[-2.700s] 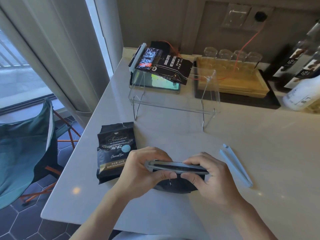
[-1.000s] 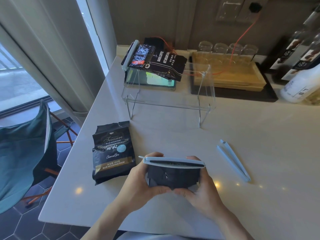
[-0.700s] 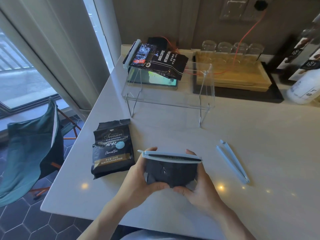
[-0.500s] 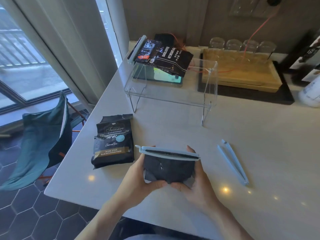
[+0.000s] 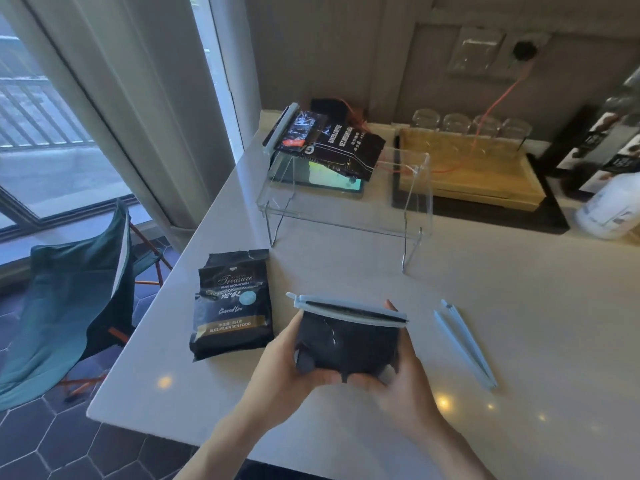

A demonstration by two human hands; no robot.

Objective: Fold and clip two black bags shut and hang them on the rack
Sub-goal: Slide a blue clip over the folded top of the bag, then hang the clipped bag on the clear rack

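A small black bag is held upright just above the counter, with a pale blue clip closed along its folded top. My left hand grips its left side and my right hand cups its right side and bottom. A second black bag, printed "Treasure Blue Mountain", lies flat on the counter left of my hands, its top unclipped. A spare pale blue clip lies open to the right. The clear acrylic rack stands farther back.
A clipped black coffee bag hangs over the rack's left end, above a phone or tablet. Behind are a wooden tray with glasses, an orange cable and bottles at right. The counter edge drops off at left over a folding chair.
The clip was pressed shut on the bag, then both hands tilted the bag upright and lifted it slightly. The view has shifted a little; the other bag and spare clip stayed put.
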